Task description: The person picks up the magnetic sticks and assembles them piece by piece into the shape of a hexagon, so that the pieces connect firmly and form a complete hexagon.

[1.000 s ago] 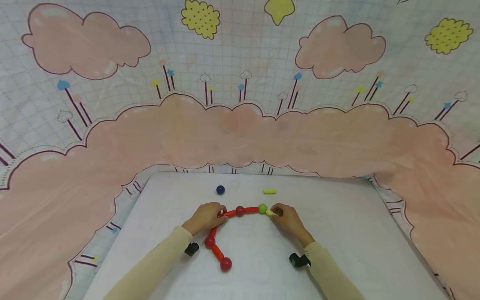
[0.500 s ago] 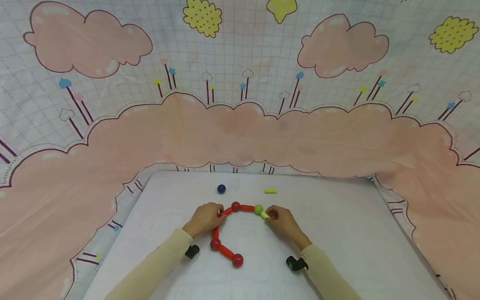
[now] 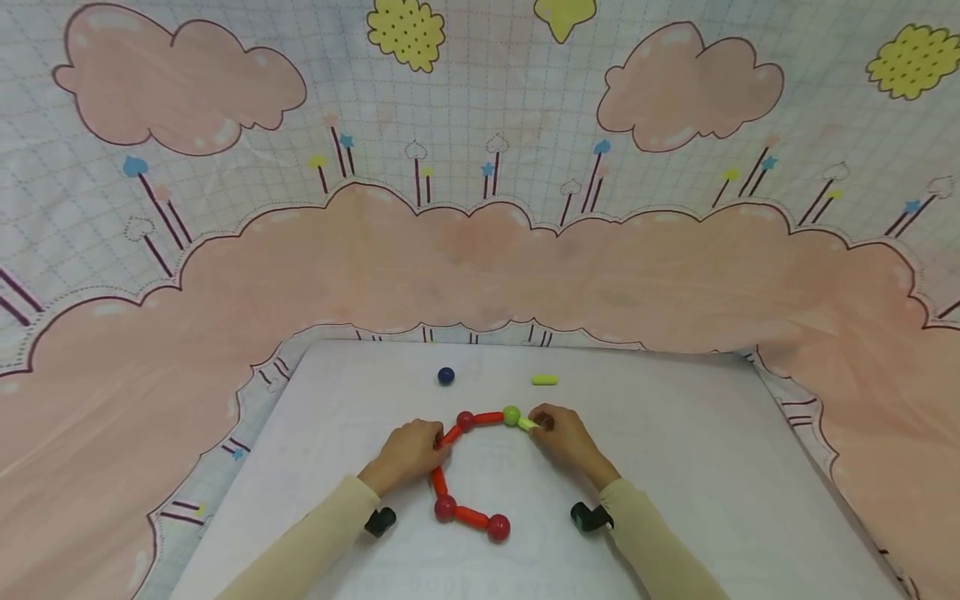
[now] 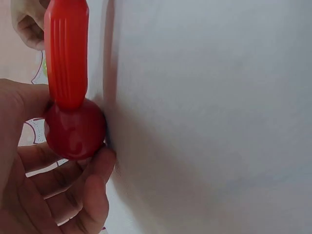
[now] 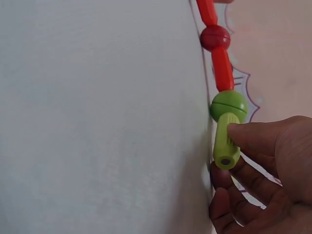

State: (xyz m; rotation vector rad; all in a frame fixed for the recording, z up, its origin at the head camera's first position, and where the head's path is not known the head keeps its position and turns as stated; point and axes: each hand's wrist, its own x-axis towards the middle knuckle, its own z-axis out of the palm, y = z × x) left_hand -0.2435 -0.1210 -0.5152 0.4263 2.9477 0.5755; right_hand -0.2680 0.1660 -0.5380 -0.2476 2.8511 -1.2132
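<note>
A curved chain of red rods (image 3: 471, 517) and red balls (image 3: 445, 507) lies on the white table, bowed to the left. One end is a red ball (image 3: 498, 527) near me; toward the other end sits a green ball (image 3: 512, 415) joined to a light green rod (image 5: 225, 141). My left hand (image 3: 411, 452) grips a red ball (image 4: 75, 129) at the chain's left bend, thumb and fingers around it; the head view hides that ball. With thumb and fingers my right hand (image 3: 567, 437) pinches the light green rod, whose free end shows a dark round tip.
A dark blue ball (image 3: 446, 376) and a loose yellow-green rod (image 3: 544, 380) lie farther back on the white table (image 3: 712, 467). Behind the table's back edge hangs a cloth (image 3: 480, 275) printed with clouds. Black wrist cameras (image 3: 591, 517) sit below both hands.
The chain's near end has swung to the right, and the green ball's end has shifted slightly left, with the right hand following. Both hands keep their hold.
</note>
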